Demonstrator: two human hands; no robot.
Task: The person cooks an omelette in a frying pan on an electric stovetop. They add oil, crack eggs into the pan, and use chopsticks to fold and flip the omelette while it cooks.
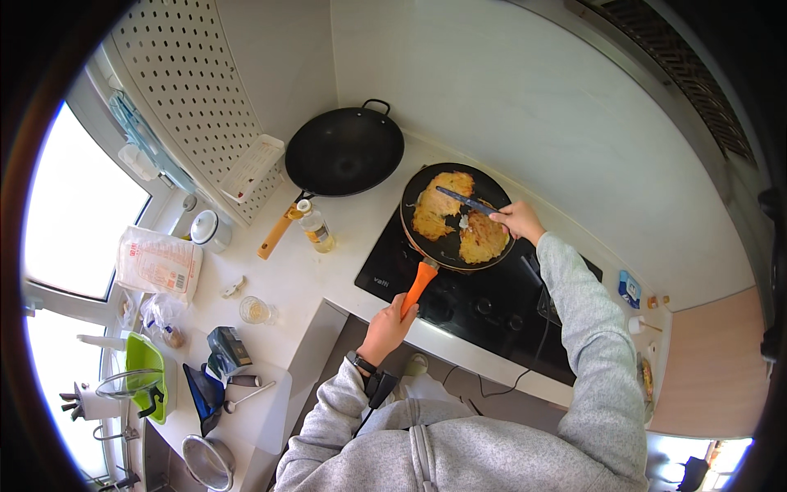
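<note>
My left hand (385, 328) is closed around the orange handle (420, 284) of a black frying pan (444, 254), which sits on a black Vatti cooktop (393, 255). Two browned pancakes lie in the pan: a ragged one (433, 212) on the left and a rounder one (482, 237) on the right. Between them is a small whitish bit (464, 221). My right hand (518, 221), above the pan's right rim, grips a slim dark cooking utensil (462, 198). Its tip reaches over the left pancake; whether it touches is unclear.
A black wok (344, 150) with a wooden handle stands at the back left, beside an oil bottle (316, 229). A glass (255, 310), a white package (158, 263), a green basin (141, 372) and a metal bowl (209, 462) line the left counter. A black cable (533, 366) hangs over the front edge.
</note>
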